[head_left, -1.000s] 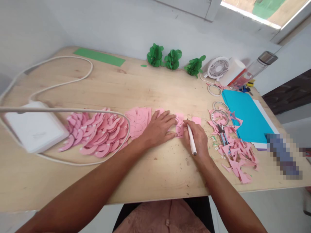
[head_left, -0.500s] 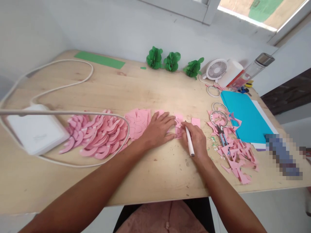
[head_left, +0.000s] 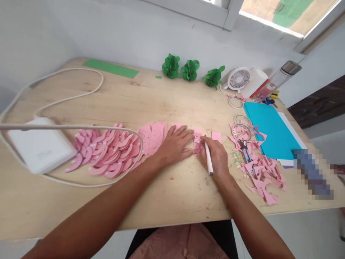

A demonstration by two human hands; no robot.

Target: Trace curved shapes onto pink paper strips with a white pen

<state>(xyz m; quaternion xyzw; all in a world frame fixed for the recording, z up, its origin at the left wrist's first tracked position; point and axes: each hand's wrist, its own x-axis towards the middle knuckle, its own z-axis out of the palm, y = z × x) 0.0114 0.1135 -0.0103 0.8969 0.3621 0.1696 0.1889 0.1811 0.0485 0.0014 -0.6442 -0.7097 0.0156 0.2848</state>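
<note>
My left hand [head_left: 178, 144] lies flat with its fingers spread over pink paper pieces near the middle of the table. Between my two hands shows a pink paper piece [head_left: 197, 144] with dark curved lines drawn on it. My right hand [head_left: 215, 154] is closed round a white pen [head_left: 208, 160] at the right side of that piece. Left of my left hand lie pink sheets [head_left: 153, 138] with outlined curves. Farther left is a heap of cut pink paper shapes [head_left: 115, 153]. A small pink square [head_left: 216, 136] sits just beyond my right hand.
At right are pink scraps [head_left: 265, 176], scissors [head_left: 245, 151], tape rings [head_left: 235, 102] and a blue folder [head_left: 272, 129]. Green paper shapes [head_left: 170, 66], a fan [head_left: 238, 78] and a bottle [head_left: 280, 79] stand behind. A white box [head_left: 40, 147] with a looping cable [head_left: 88, 68] is at left.
The view has shifted slightly. The pen in my right hand leans a little more upright, and my left hand stays in place on the paper.
</note>
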